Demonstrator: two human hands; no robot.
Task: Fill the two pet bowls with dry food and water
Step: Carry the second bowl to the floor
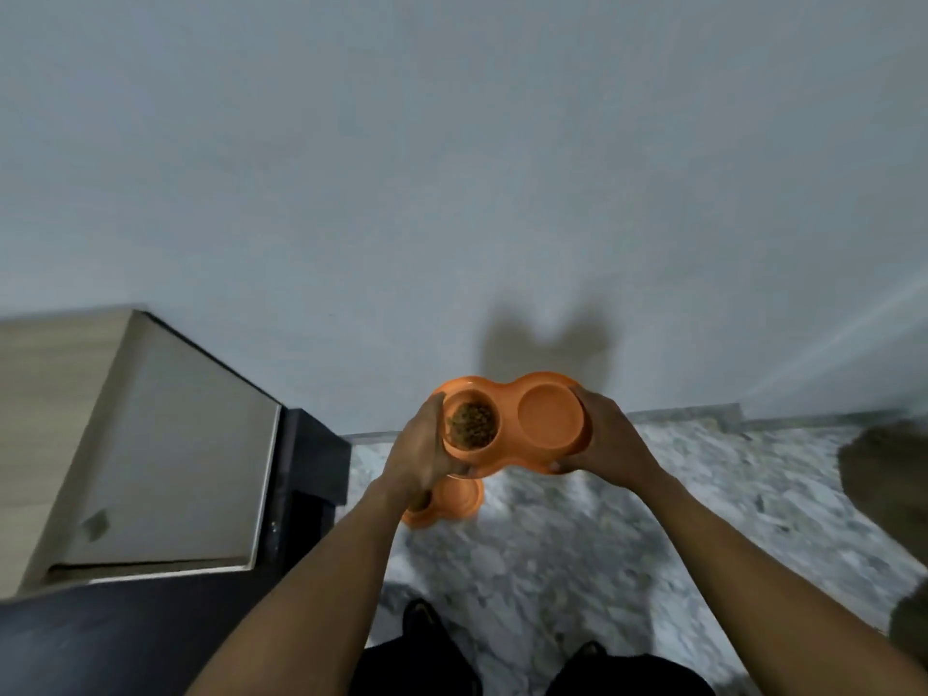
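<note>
Both hands are holding the orange double pet bowl (508, 434) up over the marble floor (602, 545), the left hand (422, 454) gripping its nine o'clock end and the right hand (610, 439) curling round the three o'clock end. The nine o'clock compartment is carrying dry food (472, 424), so that half is looking done. The three o'clock compartment (550, 419) is showing plain orange, probably waiting for water. Another orange piece (452, 504) is lying below the left hand.

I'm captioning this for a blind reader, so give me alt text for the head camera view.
The left hand and right hand hold an orange double pet bowl above a marble floor; its left well holds dry kibble, its right well shows none. Another orange piece lies below.
</note>
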